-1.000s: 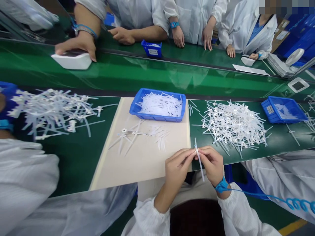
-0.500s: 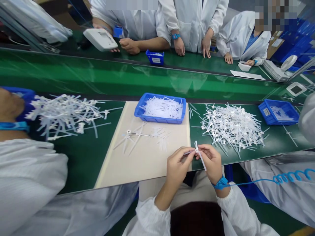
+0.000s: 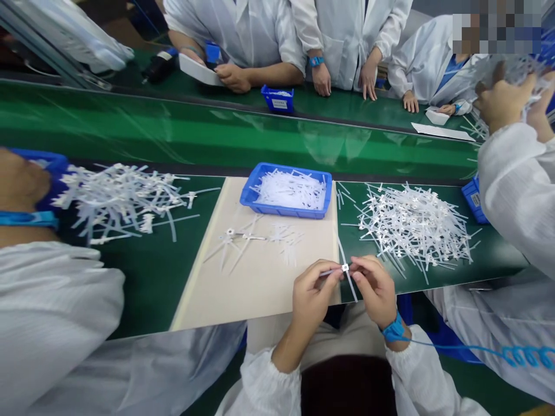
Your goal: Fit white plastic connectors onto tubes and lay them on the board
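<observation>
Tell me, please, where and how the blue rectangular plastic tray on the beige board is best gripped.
The tray is probably best held by its rim at both short ends, reached from the near side: those ends look unobstructed, and loose white strips fill its middle.

The left grip point(image 3: 313, 290) pinches a white crossed piece point(image 3: 345, 268) beside the right grip point(image 3: 375, 289).

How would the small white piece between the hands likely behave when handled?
The white piece is probably light: it is slim, and the left hand holds it with just a pinch. Its thin strips look straight, suggesting some stiffness, though they may bend under pressure. With strips spreading different ways, it seems unlikely to roll.
</observation>
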Demonstrator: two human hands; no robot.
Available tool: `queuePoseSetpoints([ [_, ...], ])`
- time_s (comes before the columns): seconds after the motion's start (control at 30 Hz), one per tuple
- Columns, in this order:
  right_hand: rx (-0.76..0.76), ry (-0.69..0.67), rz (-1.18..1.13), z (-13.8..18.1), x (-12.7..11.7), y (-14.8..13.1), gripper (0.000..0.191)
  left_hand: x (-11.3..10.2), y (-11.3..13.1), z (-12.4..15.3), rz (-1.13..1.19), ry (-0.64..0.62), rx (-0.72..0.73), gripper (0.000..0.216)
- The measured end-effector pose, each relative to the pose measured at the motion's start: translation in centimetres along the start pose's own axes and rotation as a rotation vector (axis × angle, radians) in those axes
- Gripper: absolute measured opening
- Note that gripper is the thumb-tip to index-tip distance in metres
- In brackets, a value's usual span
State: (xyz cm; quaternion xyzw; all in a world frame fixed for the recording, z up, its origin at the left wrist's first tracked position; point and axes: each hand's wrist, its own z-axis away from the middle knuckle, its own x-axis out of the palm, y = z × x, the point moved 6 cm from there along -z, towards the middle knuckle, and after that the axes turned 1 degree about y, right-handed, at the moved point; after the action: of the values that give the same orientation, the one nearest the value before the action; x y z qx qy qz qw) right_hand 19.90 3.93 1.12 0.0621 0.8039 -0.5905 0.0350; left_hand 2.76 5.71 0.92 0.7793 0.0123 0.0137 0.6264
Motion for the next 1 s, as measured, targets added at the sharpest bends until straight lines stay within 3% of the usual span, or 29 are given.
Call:
queuePoseSetpoints([
  [0.2,-0.138,-0.114,0.185,-1.4,-0.4,-1.8,0.031,0.1,0.1,-0.1,-0.008,-0.049,0.009,0.017],
  [0.43,-0.113,-0.189,0.152,-1.4,-0.6,-0.7,0.027,0.3,0.1,-0.3,-0.023,-0.111,-0.017,0.022],
  [0.67,0.026,-0.14,0.069,-0.6,-1.0,1.0,0.02,0.6,0.0,-0.6,0.007,-0.141,-0.009,0.02],
  [1.0,-0.013,-0.121,0.066,-0.9,-1.1,0.3,0.019,0.5,0.3,-0.7,0.009,-0.198,-0.02,0.015],
])
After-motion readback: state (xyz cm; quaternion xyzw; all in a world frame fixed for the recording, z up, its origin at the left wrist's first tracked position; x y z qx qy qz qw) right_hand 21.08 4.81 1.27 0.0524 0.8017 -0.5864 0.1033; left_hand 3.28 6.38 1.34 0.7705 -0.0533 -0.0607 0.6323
